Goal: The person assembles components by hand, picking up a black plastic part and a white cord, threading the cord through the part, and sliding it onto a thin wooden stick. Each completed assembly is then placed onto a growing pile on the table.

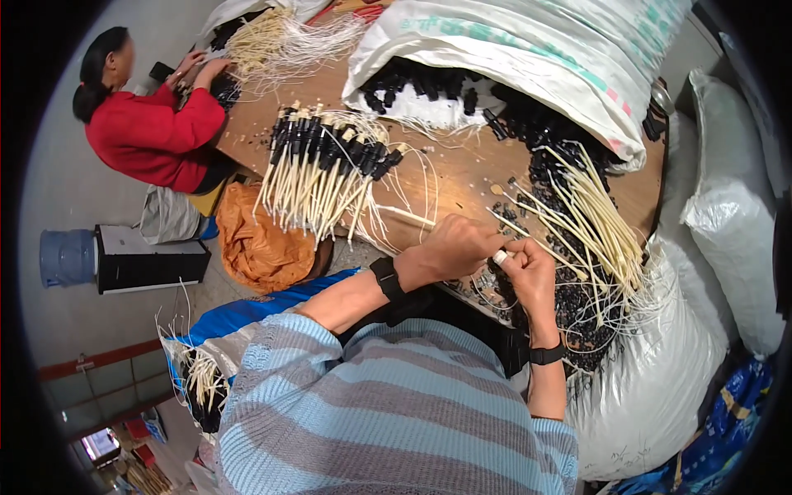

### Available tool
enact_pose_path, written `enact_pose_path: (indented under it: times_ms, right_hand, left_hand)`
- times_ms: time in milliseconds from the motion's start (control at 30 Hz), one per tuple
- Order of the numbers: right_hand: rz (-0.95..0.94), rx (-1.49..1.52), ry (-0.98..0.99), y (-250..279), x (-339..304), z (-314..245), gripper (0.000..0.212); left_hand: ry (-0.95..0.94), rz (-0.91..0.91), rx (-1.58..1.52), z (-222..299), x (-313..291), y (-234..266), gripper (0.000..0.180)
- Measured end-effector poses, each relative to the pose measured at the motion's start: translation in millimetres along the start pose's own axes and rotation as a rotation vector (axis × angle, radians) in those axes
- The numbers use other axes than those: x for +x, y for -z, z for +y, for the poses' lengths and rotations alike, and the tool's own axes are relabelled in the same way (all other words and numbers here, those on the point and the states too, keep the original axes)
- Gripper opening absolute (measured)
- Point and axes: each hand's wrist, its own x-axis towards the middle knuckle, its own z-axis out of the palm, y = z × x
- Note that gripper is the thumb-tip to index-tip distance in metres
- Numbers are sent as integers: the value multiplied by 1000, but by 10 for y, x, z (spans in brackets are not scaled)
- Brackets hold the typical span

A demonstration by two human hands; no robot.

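My left hand [460,246] is closed round a cream tube [406,216], which sticks out to the left of the fist. Close beside it, my right hand [532,276] pinches a small whitish cylindrical piece [500,257] between thumb and fingers. Both hands meet over the near edge of the table; whether tube and piece are joined is hidden by the fingers. To the left lies a row of cream tubes with black fittings [330,153] on their far ends. On the right, a bundle of loose cream tubes [606,223] rests over small black parts [569,247].
A large white woven sack [528,49] spills black fittings [421,82] onto the wooden table [450,177]. Full white sacks [660,379] crowd the right. A person in red [157,132] works at the far left, near an orange bag [264,239] and a water dispenser [148,257].
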Motion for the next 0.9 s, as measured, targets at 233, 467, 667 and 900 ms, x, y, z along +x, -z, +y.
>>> enact_pose_path:
  times_ms: [233,467,667,900]
  right_hand:
    - [367,-344,553,-78,78,-228,19]
    - [70,-618,664,-266,18,-137,28]
    - [348,-781,340,482,105,22,15]
    - [291,-989,338,767,37,165,8]
  left_hand:
    - [228,562,229,-778,-351,491,17]
    - [540,535,464,-920,-394,582,53]
    - [110,347,-152,-960,677,101,45]
    - [299,140,79,-1343,1086,-214,37]
